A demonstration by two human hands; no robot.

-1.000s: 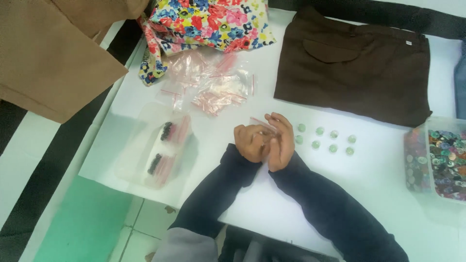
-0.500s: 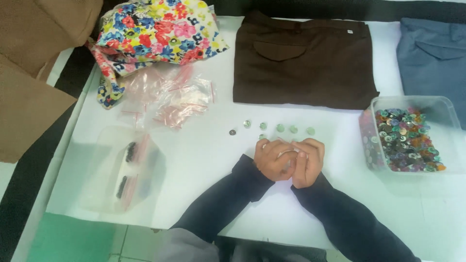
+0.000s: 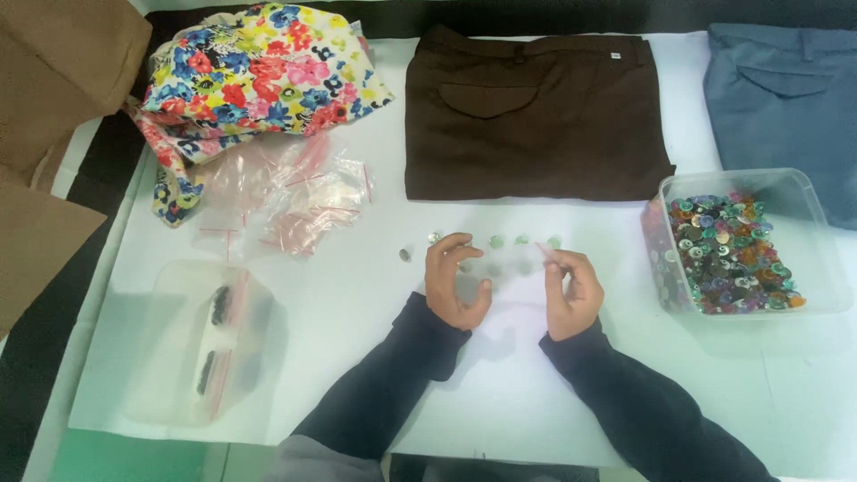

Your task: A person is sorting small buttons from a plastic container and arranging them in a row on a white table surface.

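My left hand (image 3: 457,284) and my right hand (image 3: 571,293) rest on the white table (image 3: 500,393), a short way apart. Between them they hold a small clear plastic bag (image 3: 507,264) with a red strip, each pinching one end. The bag lies just above the table surface. A short row of small pale green buttons (image 3: 496,241) sits right behind the hands, with one silvery button (image 3: 406,254) to the left of my left hand. Both arms wear dark sleeves.
A clear box of colourful buttons (image 3: 808,201) stands at the right. Folded brown trousers (image 3: 536,116) and blue trousers (image 3: 786,89) lie at the back. A floral cloth (image 3: 259,80), a heap of small clear bags (image 3: 295,196) and a clear lidded tub (image 3: 178,357) are at the left.
My hands were pressed together over the table; now they have drawn apart with the small clear bag stretched between them. The view has shifted so the table sits further left.
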